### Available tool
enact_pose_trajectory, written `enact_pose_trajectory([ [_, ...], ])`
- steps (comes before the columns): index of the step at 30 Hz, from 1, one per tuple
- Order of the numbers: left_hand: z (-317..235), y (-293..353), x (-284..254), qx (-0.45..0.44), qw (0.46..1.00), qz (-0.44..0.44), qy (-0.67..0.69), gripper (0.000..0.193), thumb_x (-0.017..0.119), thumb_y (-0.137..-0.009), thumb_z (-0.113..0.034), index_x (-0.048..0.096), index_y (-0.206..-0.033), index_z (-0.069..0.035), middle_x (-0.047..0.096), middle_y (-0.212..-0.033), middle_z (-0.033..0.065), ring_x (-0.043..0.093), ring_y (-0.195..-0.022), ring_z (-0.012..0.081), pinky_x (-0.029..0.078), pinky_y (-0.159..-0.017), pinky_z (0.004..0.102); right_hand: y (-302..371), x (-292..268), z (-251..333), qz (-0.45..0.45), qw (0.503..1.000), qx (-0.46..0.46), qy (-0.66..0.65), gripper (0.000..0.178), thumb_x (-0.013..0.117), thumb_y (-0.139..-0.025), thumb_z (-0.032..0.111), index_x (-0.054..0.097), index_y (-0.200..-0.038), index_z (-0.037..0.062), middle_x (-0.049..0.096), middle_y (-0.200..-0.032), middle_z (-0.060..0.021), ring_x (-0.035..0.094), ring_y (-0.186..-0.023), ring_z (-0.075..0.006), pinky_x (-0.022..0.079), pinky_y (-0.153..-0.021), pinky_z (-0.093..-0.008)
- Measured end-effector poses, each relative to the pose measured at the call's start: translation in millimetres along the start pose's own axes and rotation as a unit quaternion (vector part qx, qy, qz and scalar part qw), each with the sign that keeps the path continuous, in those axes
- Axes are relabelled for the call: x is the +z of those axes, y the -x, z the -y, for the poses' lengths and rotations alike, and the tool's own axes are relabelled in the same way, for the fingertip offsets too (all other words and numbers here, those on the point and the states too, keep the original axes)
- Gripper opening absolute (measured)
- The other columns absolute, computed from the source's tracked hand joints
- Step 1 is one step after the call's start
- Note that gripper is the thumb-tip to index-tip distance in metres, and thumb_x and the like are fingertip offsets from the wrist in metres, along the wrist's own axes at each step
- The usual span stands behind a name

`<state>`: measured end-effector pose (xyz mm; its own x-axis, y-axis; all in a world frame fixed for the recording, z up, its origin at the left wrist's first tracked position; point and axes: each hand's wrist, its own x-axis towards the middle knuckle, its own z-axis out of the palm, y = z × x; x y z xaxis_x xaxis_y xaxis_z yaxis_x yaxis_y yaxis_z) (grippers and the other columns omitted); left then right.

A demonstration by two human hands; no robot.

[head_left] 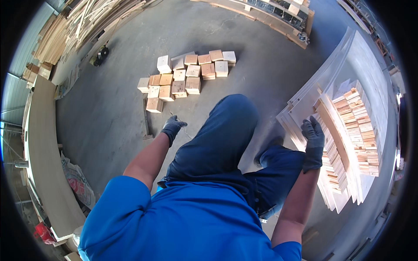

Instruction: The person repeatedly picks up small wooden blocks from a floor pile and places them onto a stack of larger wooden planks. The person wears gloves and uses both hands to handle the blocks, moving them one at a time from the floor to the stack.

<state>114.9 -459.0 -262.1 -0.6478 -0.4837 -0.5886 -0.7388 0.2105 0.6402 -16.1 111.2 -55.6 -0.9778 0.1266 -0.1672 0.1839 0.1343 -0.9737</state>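
My left hand (173, 127), in a dark grey glove, hangs in the air left of my raised knee. Its fingers are apart with nothing in them. Beyond it, short wooden blocks (179, 75) lie grouped in low stacks on the concrete floor. My right hand (313, 141), gloved too, is out to the right with its fingers loosely extended and no object visible in it. Beside that hand are rows of stacked wood pieces (357, 124) on pale sheets, with a long board (337, 126) standing between the rows. I cannot tell whether the hand touches them.
Long timber strips (82, 26) are heaped at the far left. A pallet-like wooden frame (265, 15) stands at the far side. Large pale sheets (365, 65) are on the right. A long panel (43, 156) and a printed sack (78, 180) lie left. A wooden strip (146, 119) lies near the blocks.
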Motion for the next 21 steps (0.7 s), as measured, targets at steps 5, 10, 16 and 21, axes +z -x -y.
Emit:
enact_pose_trajectory([
  [5, 5.7, -25.9, 23.3, -0.005, 0.994, -0.053, -0.093, 0.121, 0.092, -0.059, -0.029, 0.027, -0.157, 0.001, 0.048, -0.149, 0.0280, 0.050, -0.136, 0.0393, 0.043, -0.113, 0.0379, 1.6, -19.3, -2.7, -0.003, 0.999, 0.028, -0.032, 0.046, 0.063, -0.102, 0.019, 0.053, -0.141, -0.0028, 0.070, -0.121, -0.0121, 0.069, -0.104, -0.0197, 0.054, -0.091, -0.0325],
  [10, -0.6, -45.5, -4.4, -0.012, 0.979, -0.133, -0.152, 0.119, 0.091, -0.060, -0.032, 0.028, -0.157, -0.006, 0.041, -0.152, 0.0281, 0.043, -0.141, 0.0408, 0.041, -0.116, 0.0425, -0.9, -5.5, 0.9, 0.011, 0.998, 0.060, 0.022, 0.048, 0.062, -0.101, 0.017, 0.052, -0.142, -0.0037, 0.067, -0.124, -0.0126, 0.068, -0.105, -0.0210, 0.053, -0.093, -0.0329],
  [16, -1.0, -94.3, -51.6, -0.041, 0.965, -0.189, -0.175, 0.120, 0.091, -0.066, -0.033, 0.020, -0.160, -0.011, 0.034, -0.155, 0.0248, 0.044, -0.139, 0.0403, 0.043, -0.114, 0.0429, -24.9, 6.9, -8.1, 0.015, 0.986, 0.103, 0.131, 0.046, 0.064, -0.100, 0.014, 0.053, -0.141, -0.0033, 0.065, -0.122, -0.0093, 0.066, -0.103, -0.0174, 0.053, -0.092, -0.0305],
  [21, 7.8, -150.0, -69.7, -0.052, 0.954, -0.203, -0.214, 0.118, 0.091, -0.065, -0.030, 0.023, -0.159, -0.009, 0.035, -0.156, 0.0234, 0.047, -0.137, 0.0405, 0.045, -0.111, 0.0437, -35.3, 8.7, -16.4, -0.042, 0.975, 0.131, 0.176, 0.045, 0.064, -0.099, 0.013, 0.054, -0.141, -0.0027, 0.065, -0.121, -0.0092, 0.066, -0.100, -0.0172, 0.054, -0.090, -0.0290],
])
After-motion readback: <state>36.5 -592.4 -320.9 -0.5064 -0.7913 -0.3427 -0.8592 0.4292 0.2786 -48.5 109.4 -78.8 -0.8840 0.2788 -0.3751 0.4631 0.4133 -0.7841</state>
